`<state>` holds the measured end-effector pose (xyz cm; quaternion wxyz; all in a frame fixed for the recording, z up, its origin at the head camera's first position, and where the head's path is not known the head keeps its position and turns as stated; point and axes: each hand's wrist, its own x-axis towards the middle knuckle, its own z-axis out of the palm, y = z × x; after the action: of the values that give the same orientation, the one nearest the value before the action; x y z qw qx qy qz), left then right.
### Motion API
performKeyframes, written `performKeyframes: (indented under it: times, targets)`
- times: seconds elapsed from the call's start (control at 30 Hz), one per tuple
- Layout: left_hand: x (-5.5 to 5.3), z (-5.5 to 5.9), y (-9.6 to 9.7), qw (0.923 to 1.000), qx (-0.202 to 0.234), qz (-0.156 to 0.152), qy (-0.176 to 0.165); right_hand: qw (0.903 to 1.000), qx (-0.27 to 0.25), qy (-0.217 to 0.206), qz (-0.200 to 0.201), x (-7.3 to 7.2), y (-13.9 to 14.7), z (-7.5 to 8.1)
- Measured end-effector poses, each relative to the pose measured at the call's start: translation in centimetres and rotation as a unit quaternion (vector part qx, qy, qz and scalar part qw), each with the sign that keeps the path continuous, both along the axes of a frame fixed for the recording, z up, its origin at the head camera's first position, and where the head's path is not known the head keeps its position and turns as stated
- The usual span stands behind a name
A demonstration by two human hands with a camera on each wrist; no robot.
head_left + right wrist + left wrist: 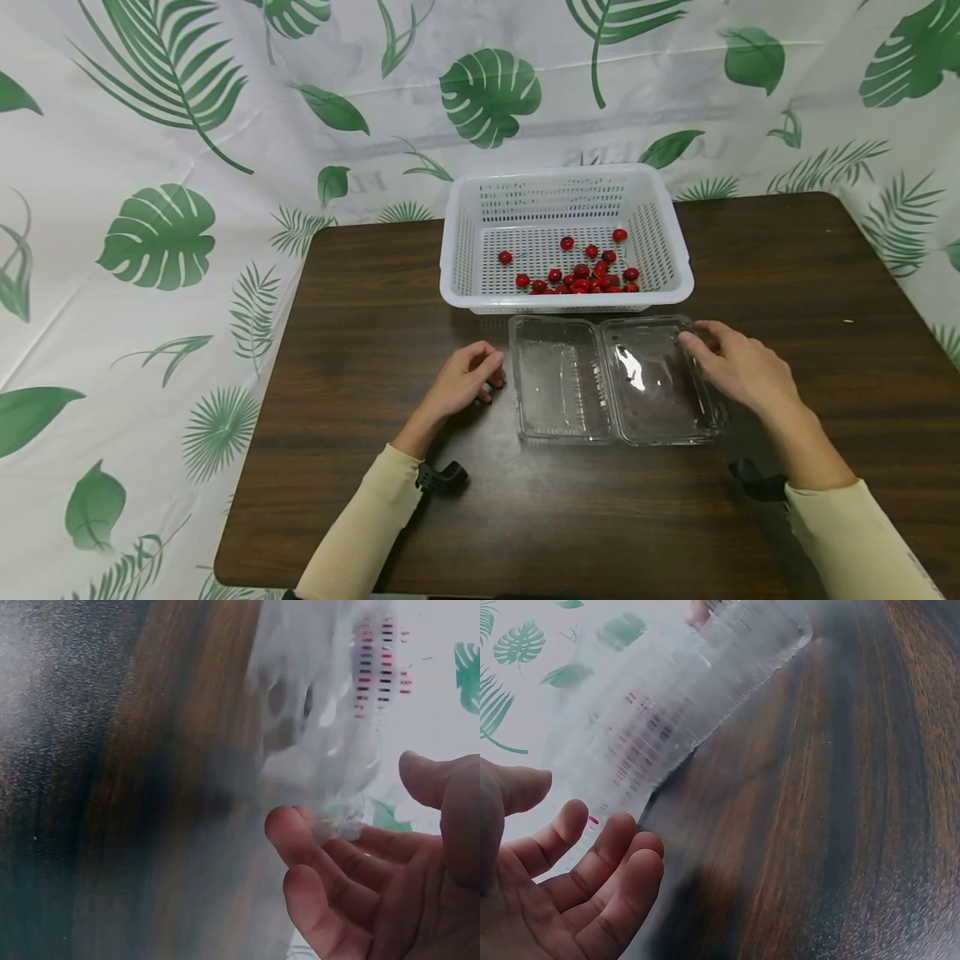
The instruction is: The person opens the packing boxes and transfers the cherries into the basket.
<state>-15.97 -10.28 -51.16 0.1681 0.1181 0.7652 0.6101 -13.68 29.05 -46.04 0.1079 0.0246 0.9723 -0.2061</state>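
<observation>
A clear plastic clamshell box lies unfolded on the table, its ribbed half (558,379) at left and its smoother half (648,379) at right. My left hand (468,375) is beside the left edge, fingers loosely bent; the left wrist view shows nothing in the palm. At the box's right edge is my right hand (738,362). In the right wrist view its fingers (322,877) are by the plastic edge, with the thumb held apart. Just behind stands a white perforated basket (566,302) with several red cherries (581,271) inside, mostly toward its front right.
The brown wood-grain table (360,292) has rounded corners. A white sheet with green leaf prints (157,237) hangs behind and to the left. Dark wrist straps (442,477) are on both arms. A tiny pale scrap (848,321) lies at right.
</observation>
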Motion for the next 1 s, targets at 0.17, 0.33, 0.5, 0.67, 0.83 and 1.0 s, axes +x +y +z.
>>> performKeyframes:
  times: [0.17, 0.33, 0.5, 0.67, 0.83, 1.0]
  targets:
    - [0.0, 0.0, -0.1, 1.0000, 0.002, -0.004, -0.004, 1.0000, 0.001, -0.006, 0.000, 0.0, 0.0, -0.3]
    - [0.0, -0.1, -0.3, 1.0000, -0.003, -0.001, -0.008, 0.9999, 0.000, -0.012, -0.002, 0.1, 0.1, -0.6]
    - [0.0, -0.4, -0.6, 0.9999, -0.006, 0.005, -0.009, 0.9998, 0.001, -0.018, -0.002, 0.2, 0.1, -0.8]
    - [0.1, 0.0, -1.1, 0.9998, 0.005, 0.004, -0.017, 0.9997, 0.005, -0.024, -0.003, 0.2, 0.1, -1.0]
    - [-0.1, -0.2, -1.8, 0.9997, -0.012, 0.023, 0.002, 0.9996, 0.010, -0.025, -0.005, 0.2, 0.2, -0.8]
    - [-0.1, 0.4, -2.8, 0.9969, -0.048, 0.045, 0.043, 0.9997, 0.019, 0.005, -0.013, 0.5, 0.2, 0.0]
